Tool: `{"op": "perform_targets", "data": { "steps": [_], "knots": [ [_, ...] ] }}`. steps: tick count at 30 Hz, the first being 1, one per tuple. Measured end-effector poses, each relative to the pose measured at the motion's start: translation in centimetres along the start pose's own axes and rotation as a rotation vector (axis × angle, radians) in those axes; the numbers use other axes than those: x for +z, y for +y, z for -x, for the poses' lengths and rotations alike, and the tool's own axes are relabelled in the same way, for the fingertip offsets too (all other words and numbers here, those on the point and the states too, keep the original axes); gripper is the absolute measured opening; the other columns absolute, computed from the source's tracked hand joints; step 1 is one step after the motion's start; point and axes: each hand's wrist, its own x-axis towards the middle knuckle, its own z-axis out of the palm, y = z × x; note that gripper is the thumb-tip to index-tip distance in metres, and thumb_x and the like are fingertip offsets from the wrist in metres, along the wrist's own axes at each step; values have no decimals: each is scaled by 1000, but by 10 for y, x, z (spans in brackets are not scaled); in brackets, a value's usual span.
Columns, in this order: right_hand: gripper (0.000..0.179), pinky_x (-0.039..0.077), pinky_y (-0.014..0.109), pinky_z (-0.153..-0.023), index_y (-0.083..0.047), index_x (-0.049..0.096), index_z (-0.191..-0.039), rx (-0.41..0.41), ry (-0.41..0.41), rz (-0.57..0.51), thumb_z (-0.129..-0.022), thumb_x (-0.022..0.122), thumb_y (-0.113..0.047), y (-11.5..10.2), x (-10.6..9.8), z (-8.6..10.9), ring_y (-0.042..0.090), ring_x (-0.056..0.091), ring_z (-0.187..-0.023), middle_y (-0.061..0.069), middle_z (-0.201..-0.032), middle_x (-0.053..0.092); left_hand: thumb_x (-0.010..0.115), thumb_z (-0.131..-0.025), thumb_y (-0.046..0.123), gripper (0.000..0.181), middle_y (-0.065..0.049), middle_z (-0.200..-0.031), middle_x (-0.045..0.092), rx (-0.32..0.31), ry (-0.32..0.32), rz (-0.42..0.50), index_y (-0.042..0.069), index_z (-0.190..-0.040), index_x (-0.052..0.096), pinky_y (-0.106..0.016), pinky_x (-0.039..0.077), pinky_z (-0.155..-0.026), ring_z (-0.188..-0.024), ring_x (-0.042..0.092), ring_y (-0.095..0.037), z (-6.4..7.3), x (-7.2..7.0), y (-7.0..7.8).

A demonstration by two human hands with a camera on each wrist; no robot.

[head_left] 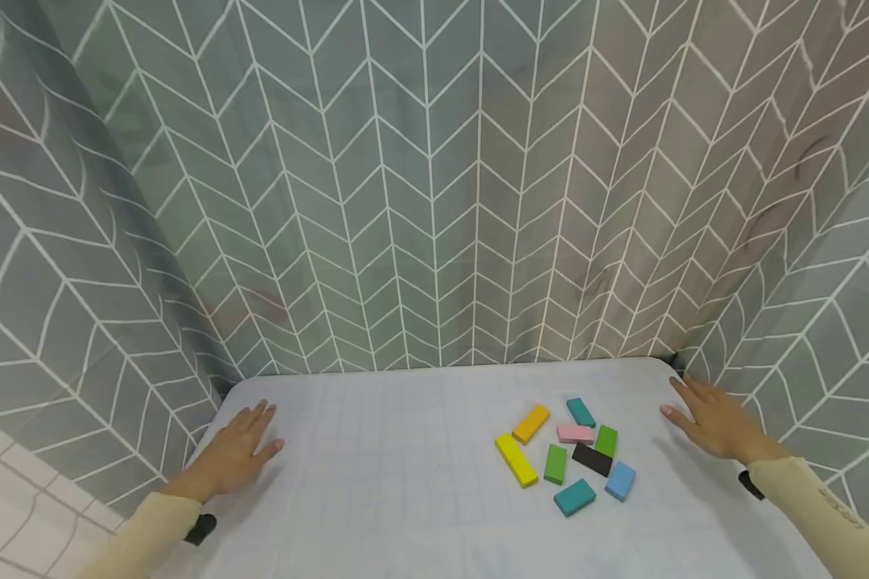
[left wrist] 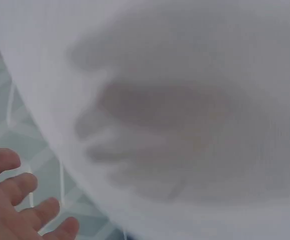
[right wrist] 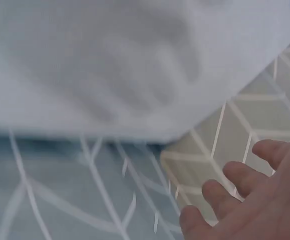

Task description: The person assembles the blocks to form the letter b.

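Observation:
My left hand (head_left: 230,455) hovers over the left side of the white-covered table (head_left: 376,466), fingers spread and holding nothing. Over the table's right edge, my right hand (head_left: 717,420) is likewise spread, its thumb toward the blocks. Both wrist views show relaxed fingers and hand shadows on the cloth. Nearest the right hand lie a light blue block (head_left: 620,481), a green block (head_left: 606,441) and a teal block (head_left: 581,412). A black block (head_left: 592,459) and a pink block (head_left: 575,434) sit beside them. Left of these are an orange block (head_left: 531,424) and a yellow piece (head_left: 516,460).
Another green block (head_left: 555,464) and a second teal block (head_left: 575,498) lie at the cluster's near side. Grey curtains (head_left: 434,201) with white chevron lines hang behind the table and along both sides. White tiles (head_left: 22,490) show at the lower left.

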Motion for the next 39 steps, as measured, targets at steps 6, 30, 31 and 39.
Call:
{"op": "perform_targets", "data": {
  "steps": [6,30,31,39],
  "knots": [
    [74,37,79,-108,17,41,-151,38,-107,-157,-107,59,-40,-31,24,11,70,39,-137,51,-151,38,59,-107,43,72,-33,-167,31,-19,-105,182,-6,-157,43,-72,24,-124,-154,27,-60,7,47,65],
    [80,47,75,-102,-1,58,-146,142,-86,-312,-90,80,-54,-154,47,32,55,46,-135,34,-147,49,69,-100,20,27,10,-89,60,85,26,719,10,-123,78,-17,37,-68,-79,43,-1,-48,136,313],
    [77,49,72,-102,-2,61,-143,144,-80,-315,-90,81,-54,-157,48,33,51,49,-132,30,-142,53,69,-99,18,26,13,-84,60,85,26,723,10,-121,79,-16,36,-65,-74,43,2,-52,139,319],
    [41,49,38,-84,-19,76,-103,133,60,-304,-77,94,-46,-173,58,38,17,50,-98,-4,-102,61,72,-99,24,26,18,-64,50,114,33,660,21,-124,80,-17,31,-51,-55,40,4,-80,156,361]
  ]
}}
